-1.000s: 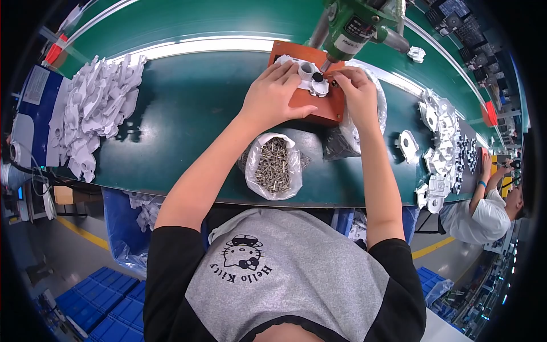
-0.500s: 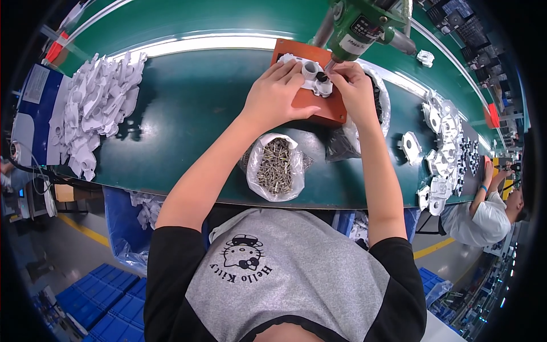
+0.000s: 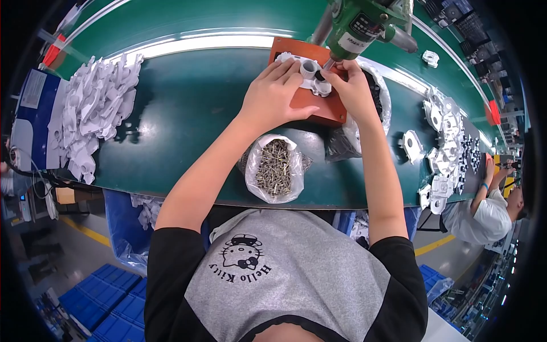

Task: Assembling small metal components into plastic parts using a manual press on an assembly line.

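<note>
A white plastic housing (image 3: 308,69) with round sockets lies on an orange-brown fixture block (image 3: 316,109). My left hand (image 3: 272,94) rests on its left end, fingers stretched out flat and thumb spread over the block. At the housing's right side, my right hand (image 3: 352,85) pinches with thumb and index finger at a small black round part (image 3: 319,76), which sits beside the sockets. The fingertips partly cover this part. Just above it ends the thin tip of a green upright machine (image 3: 356,31), close to my right fingers.
A bag of screws (image 3: 274,171) stands near the table edge. A bag with black parts (image 3: 379,97) is right of the block. White parts pile up at left (image 3: 97,108) and right (image 3: 444,128). One loose white part (image 3: 411,146) lies nearer. Another person (image 3: 484,216) works at far right.
My right fingertips have shifted slightly left, over the black part. My left hand has moved only a little, still on the housing.
</note>
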The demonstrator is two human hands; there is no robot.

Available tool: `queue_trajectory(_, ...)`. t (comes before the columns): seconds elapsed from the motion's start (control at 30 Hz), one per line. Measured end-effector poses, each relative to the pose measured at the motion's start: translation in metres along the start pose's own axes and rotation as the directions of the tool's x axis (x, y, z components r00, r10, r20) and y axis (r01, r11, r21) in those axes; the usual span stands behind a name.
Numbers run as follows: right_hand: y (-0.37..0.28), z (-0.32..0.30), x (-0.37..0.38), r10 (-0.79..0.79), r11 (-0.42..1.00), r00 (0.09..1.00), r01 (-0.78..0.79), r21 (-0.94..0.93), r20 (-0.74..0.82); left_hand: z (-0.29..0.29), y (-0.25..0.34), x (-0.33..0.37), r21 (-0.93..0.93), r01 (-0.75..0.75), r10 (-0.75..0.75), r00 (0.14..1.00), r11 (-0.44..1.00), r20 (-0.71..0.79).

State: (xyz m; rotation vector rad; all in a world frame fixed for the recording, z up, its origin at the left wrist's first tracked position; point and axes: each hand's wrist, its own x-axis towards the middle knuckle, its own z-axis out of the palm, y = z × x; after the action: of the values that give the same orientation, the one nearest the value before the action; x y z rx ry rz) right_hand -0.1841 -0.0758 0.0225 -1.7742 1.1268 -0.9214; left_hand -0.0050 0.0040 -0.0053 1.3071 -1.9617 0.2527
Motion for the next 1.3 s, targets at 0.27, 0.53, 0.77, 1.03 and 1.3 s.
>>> queue_trajectory(0.27, 0.000, -0.005, 0.003, -0.001, 1.000, 0.998, 0.002, -0.013, 0.058, 0.001, -0.001, -0.001, -0.006, -0.003, 0.003, 1.000, 1.000, -0.005)
queue_trajectory(0.53, 0.002, -0.008, 0.007, 0.047, 0.998, 0.995, -0.050, 0.030, 0.090, 0.000, 0.000, -0.002, -0.009, 0.002, -0.001, 1.000, 1.000, 0.007)
queue_trajectory(0.77, 0.000, -0.012, 0.007, -0.008, 0.995, 0.992, 0.020, -0.096, 0.125, -0.003, 0.001, -0.002, 0.011, -0.004, 0.004, 1.000, 1.000, 0.003)
queue_trajectory(1.03, -0.044, -0.109, 0.126, 0.008, 0.809, 0.986, 0.091, 0.580, -0.166, -0.012, -0.005, -0.007, -0.004, -0.029, 0.029, 0.999, 1.000, 0.041)
queue_trajectory(1.3, -0.177, -0.145, 0.198, -0.038, 0.769, 0.960, 0.206, 0.605, -0.278, -0.008, -0.004, 0.000, -0.046, -0.048, 0.051, 0.997, 0.998, 0.053)
